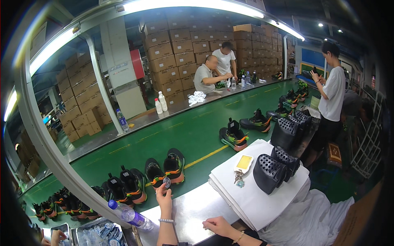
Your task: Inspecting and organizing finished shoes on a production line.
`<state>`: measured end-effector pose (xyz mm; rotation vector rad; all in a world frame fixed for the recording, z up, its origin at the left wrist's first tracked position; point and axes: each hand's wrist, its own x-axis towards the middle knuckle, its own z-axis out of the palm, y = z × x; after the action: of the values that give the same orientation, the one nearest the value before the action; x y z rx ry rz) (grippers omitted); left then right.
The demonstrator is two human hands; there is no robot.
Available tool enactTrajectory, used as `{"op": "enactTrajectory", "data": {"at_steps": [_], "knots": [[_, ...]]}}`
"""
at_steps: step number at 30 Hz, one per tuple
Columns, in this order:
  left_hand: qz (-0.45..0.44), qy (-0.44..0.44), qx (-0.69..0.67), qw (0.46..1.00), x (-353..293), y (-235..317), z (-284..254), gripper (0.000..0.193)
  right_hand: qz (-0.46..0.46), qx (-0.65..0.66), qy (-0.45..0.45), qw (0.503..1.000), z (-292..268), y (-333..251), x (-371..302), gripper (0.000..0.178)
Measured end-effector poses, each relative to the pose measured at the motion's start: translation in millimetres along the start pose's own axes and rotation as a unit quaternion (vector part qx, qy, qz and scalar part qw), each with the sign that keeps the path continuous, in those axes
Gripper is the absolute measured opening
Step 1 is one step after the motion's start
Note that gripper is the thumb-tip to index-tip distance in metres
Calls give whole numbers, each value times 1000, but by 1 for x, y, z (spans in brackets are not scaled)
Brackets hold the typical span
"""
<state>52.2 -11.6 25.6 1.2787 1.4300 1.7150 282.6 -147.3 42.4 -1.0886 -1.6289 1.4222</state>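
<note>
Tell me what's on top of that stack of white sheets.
Black perforated clogs and a white-edged yellow tag with a keyring; the patches beneath them are hidden.

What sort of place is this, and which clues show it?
Most likely a shoe factory's finishing line: a long green belt bears rows of black sneakers, and brown cartons are stacked behind.

Bright tube lights (193,4) overhead (left-side glare); edges warped.
</note>
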Motion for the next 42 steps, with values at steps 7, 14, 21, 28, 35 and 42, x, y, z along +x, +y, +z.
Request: {"op": "enactTrajectory", "data": {"at_steps": [7,14,21,28,35,42], "knots": [[47,-12,41,998,-8,15,10,21,-24,28,11,999,2,9,-1,28],[-113,2,-318,941,-1,7,-13,12,-12,15,16,1000,0,1,-3,28],[-177,-24,-594,784,2,-2,-25,9,-29,-7,13,999,1,5,0,32],[-251,-6,-471,846,4,9,-19,21,-29,-16,16,999,0,1,0,31],[-129,-1,-324,937,-1,0,-13,10,-35,-5,18,999,2,8,0,31],[-88,79,-300,947,5,9,-17,29,-29,-34,23,999,2,7,0,31]]}}
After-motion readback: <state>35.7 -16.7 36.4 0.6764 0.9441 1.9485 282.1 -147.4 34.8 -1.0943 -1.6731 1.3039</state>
